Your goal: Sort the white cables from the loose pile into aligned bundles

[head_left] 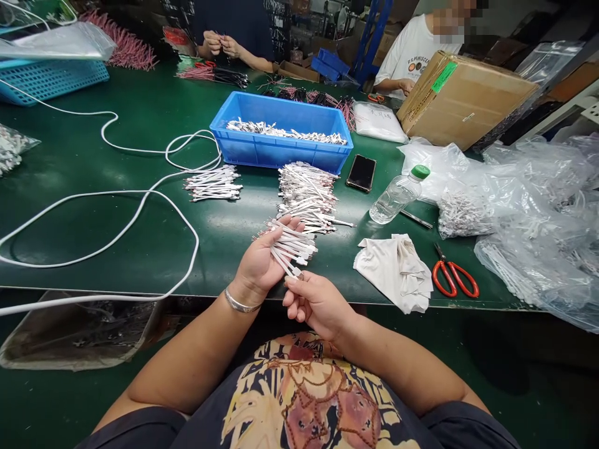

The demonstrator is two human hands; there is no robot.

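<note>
A bundle of short white cables with connector ends lies across my left hand, its fingers curled round them from beneath. My right hand pinches the connector end of one white cable at the bundle's near side. Just beyond my hands is a thick pile of the same cables, and a smaller pile lies to its left. Behind both piles stands a blue bin with many small white pieces inside.
Right of the piles are a phone, a water bottle, a white cloth, red-handled scissors and plastic bags. A long white cord loops over the left side. Two people sit across, near a cardboard box.
</note>
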